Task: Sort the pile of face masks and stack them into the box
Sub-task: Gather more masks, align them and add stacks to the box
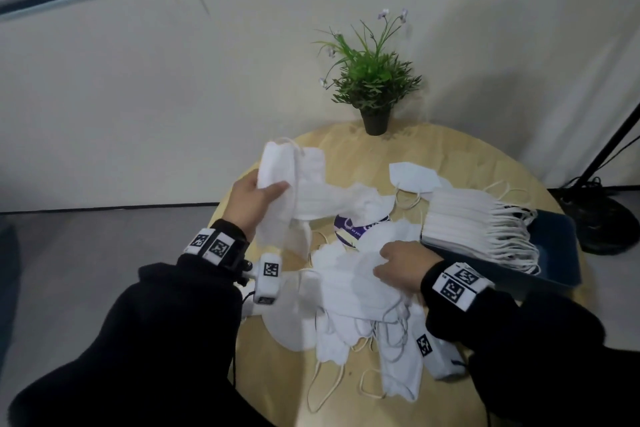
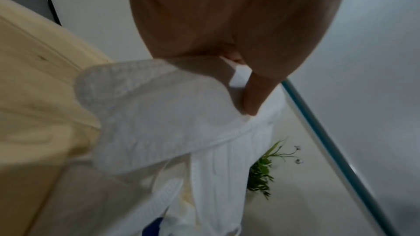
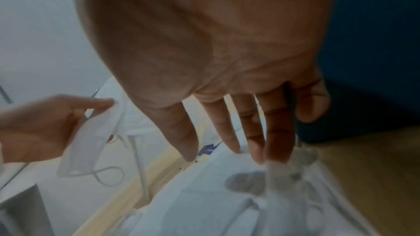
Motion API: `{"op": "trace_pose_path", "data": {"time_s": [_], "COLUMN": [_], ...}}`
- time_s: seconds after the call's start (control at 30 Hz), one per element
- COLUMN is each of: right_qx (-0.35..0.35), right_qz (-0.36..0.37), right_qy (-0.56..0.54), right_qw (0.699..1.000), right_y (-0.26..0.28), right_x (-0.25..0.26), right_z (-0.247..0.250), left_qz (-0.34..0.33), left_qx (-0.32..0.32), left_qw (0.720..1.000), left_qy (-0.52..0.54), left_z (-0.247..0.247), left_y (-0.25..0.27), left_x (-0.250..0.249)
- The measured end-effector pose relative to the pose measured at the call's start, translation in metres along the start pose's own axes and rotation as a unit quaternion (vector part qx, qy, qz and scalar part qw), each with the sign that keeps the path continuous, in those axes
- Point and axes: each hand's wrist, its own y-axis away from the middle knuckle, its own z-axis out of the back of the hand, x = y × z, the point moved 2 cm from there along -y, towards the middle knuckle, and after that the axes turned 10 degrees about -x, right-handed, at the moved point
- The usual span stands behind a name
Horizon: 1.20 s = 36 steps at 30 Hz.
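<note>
A loose pile of white face masks (image 1: 346,308) lies on the round wooden table (image 1: 460,146). My left hand (image 1: 273,185) is raised over the table's left side and grips a few masks (image 1: 291,163) that drape down toward the pile; its thumb (image 2: 250,96) presses on the top mask (image 2: 159,114). My right hand (image 1: 388,265) rests on the pile, its straight fingers (image 3: 234,143) touching a mask (image 3: 216,195). A dark blue box (image 1: 561,253) at the right holds a neat stack of masks (image 1: 460,218).
A potted plant (image 1: 375,87) stands at the table's far edge. One folded mask (image 1: 412,175) lies apart behind the pile. A purple packet (image 1: 353,229) shows under the masks. A black stand (image 1: 602,225) is on the floor at the right.
</note>
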Motion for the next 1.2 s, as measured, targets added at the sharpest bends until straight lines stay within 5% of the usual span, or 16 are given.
{"op": "trace_pose_path", "data": {"time_s": [0.13,0.2,0.27,0.33,0.37,0.6,0.7,0.8,0.87,0.97,1.2], "right_qx": [-0.07,-0.104,-0.062,-0.028,-0.039,-0.182,-0.234,-0.229,-0.216,-0.264,-0.347], "right_qz": [0.015,0.042,0.025,-0.006,-0.01,-0.04,-0.048,-0.043,-0.046,-0.028,-0.017], "right_qy": [-0.182,-0.368,-0.539,-0.649,-0.661,-0.483,-0.405,-0.411,-0.432,-0.411,-0.515], "right_qw": [0.981,0.923,0.84,0.76,0.749,0.855,0.882,0.881,0.874,0.872,0.783], "right_y": [0.005,0.014,0.019,0.018,0.017,0.006,0.01,0.014,0.017,0.02,0.03], "right_x": [0.012,0.025,0.034,0.034,0.033,0.005,-0.003,-0.006,-0.007,-0.014,-0.03], "right_z": [0.006,0.013,0.018,0.021,0.023,0.018,0.02,0.025,0.03,0.04,0.057], "left_qz": [0.042,0.067,0.073,0.05,0.031,-0.022,-0.054,-0.159,-0.174,-0.212,-0.218], "left_qx": [0.017,0.065,0.121,0.168,0.178,0.076,0.044,0.075,0.206,0.324,0.217], "left_qw": [0.992,0.986,0.982,0.983,0.983,0.978,0.951,0.932,0.912,0.822,0.801], "left_qy": [0.116,0.138,0.124,0.062,0.019,-0.192,-0.302,-0.317,-0.308,-0.418,-0.514], "left_z": [0.003,-0.004,-0.013,-0.018,-0.018,-0.008,-0.016,-0.042,-0.067,-0.089,-0.073], "left_y": [0.022,0.035,0.044,0.045,0.043,-0.001,-0.012,0.02,0.056,0.091,0.032], "left_x": [0.005,0.009,0.013,0.017,0.018,0.013,0.012,0.012,0.027,0.061,0.052]}}
